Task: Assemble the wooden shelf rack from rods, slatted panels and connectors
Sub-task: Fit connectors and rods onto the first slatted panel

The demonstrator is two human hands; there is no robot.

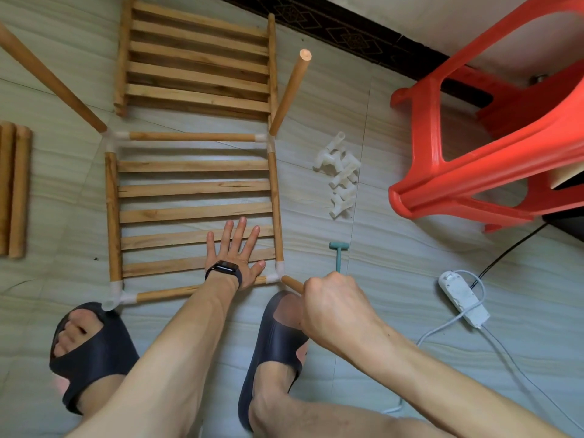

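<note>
A slatted panel [194, 188] lies flat on the floor, framed by rods and translucent corner connectors. My left hand [235, 252] presses flat on its near slats, fingers spread. My right hand [331, 306] grips a wooden rod [292, 283] whose end sits in the near right connector [278, 275]. Upright rods rise from the far left corner [50, 79] and the far right corner [290, 91]. The near left connector [113, 297] has an open socket.
Spare slatted panels [196, 58] are stacked beyond the frame. Loose rods [14, 189] lie at the left, a pile of white connectors [341, 175] and a small teal hammer [338, 252] at the right. A red plastic chair [493, 128] and a power strip [463, 298] stand further right.
</note>
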